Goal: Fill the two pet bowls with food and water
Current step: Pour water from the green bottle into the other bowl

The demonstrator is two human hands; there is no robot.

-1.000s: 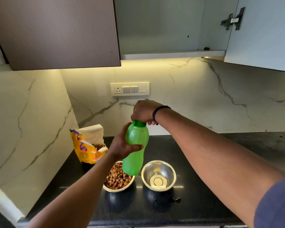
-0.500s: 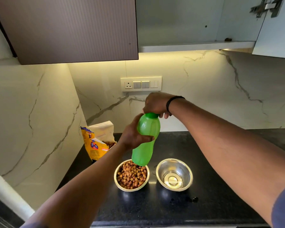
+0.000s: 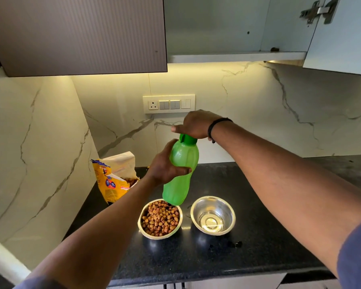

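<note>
Bottle [image 3: 180, 172], green and translucent plastic, hangs in the air above the black table [image 3: 248, 247], its base just over the far rim of the food bowl [image 3: 160, 218], which is heaped with brown kibble. The left hand [image 3: 165, 170] is wrapped round the bottle's waist, thumb across the front, while the right hand [image 3: 196, 125] is cupped over the darker green cap [image 3: 188, 139], fingers closed on it. The water bowl [image 3: 213, 214], polished steel and just beside the food bowl, seems to hold only a shallow pool of clear liquid, though glare makes the level hard to judge. The bottle looks light and fairly stiff, with moulded ridges that should give the palm purchase; a squeeze at mid-body could flex the wall, so a firm hold at the waist with the other hand turning the cap suits it. Wet plastic would likely be slippery. The steel bowls probably slide easily on the glossy surface. An open yellow food bag [image 3: 113, 180] stands at the back left against the marble wall.
</note>
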